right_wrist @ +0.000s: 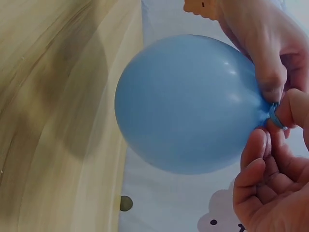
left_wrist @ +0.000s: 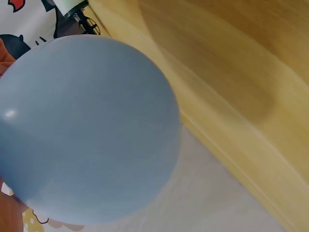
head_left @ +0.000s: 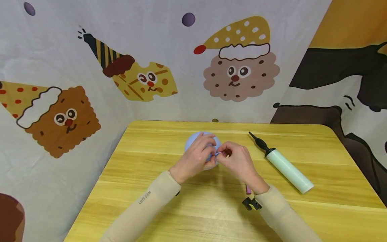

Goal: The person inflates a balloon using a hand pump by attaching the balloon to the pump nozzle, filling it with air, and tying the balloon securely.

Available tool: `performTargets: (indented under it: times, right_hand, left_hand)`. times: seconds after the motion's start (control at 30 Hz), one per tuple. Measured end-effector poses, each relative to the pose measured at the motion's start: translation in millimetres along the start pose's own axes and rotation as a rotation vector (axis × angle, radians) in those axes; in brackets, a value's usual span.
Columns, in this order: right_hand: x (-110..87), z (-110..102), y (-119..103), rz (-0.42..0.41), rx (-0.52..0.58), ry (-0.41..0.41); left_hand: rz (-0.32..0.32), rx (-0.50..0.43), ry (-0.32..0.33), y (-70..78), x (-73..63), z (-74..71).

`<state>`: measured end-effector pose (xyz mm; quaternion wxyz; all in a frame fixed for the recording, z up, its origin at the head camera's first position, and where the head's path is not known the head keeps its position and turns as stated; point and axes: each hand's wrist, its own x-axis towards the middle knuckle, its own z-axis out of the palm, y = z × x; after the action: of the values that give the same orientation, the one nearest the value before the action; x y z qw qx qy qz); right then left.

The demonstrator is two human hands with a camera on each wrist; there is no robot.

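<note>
A round, inflated light-blue balloon (head_left: 190,142) is held up over the wooden table, and it fills much of the left wrist view (left_wrist: 91,125). At its neck, the left hand (head_left: 197,153) pinches with thumb and fingers, the other fingers bent over the balloon's near side. The right hand (head_left: 239,160) pinches the neck's end between thumb and index finger. In the right wrist view, the rubber neck (right_wrist: 275,116) looks looped around a fingertip. Both hands' fingertips meet there and partly hide it.
A hand pump (head_left: 290,169) with a pale green barrel and black nozzle lies on the table (head_left: 145,161) to the right. Under the right wrist shows a small pink object (head_left: 248,189), partly hidden. Behind the table hangs a printed cloth (head_left: 187,67) with cartoon figures.
</note>
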<state>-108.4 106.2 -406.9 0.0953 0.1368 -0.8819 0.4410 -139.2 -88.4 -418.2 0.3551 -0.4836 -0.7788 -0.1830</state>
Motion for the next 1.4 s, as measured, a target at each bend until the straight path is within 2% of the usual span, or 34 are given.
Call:
performTargets:
  times: [0.13, 0.27, 0.47, 0.53, 0.67, 0.83, 1.13, 1.27, 1.4]
  right_hand:
    - [0.3, -1.9, 0.2, 0.034, 0.058, -0.025]
    - [1.3, -2.6, 1.9, 0.074, 0.121, -0.037]
    - [2.8, -4.2, 3.3, 0.112, 0.168, -0.038]
    - [3.3, -4.9, 2.6, 0.112, 0.178, -0.052]
    - [4.3, -6.7, 0.0, 0.089, 0.173, -0.099]
    - [5.2, -10.9, -3.3, 0.061, 0.165, -0.173]
    - [8.6, -13.7, 6.4, 0.126, 0.293, -0.351]
    - [9.5, -13.7, 11.8, 0.129, 0.35, -0.384]
    - [8.3, -12.0, 14.4, 0.118, 0.3, -0.376]
  left_hand:
    - [-0.004, -0.019, 0.041, -0.1, -3.9, 0.3]
    - [-0.022, -0.079, 0.089, -1.1, -8.9, 0.4]
    - [-0.129, -0.267, 0.183, -3.1, -14.3, 1.7]
    - [-0.162, -0.301, 0.199, -3.3, -14.7, 2.6]
    - [-0.201, -0.274, 0.179, -2.1, -14.7, 3.6]
    - [-0.211, -0.231, 0.126, -0.6, -14.9, 4.8]
    - [-0.217, -0.25, 0.106, 1.3, -18.5, 10.0]
    - [-0.249, -0.257, 0.106, 0.4, -22.4, 11.8]
    - [-0.282, -0.262, 0.098, 0.6, -27.7, 13.6]
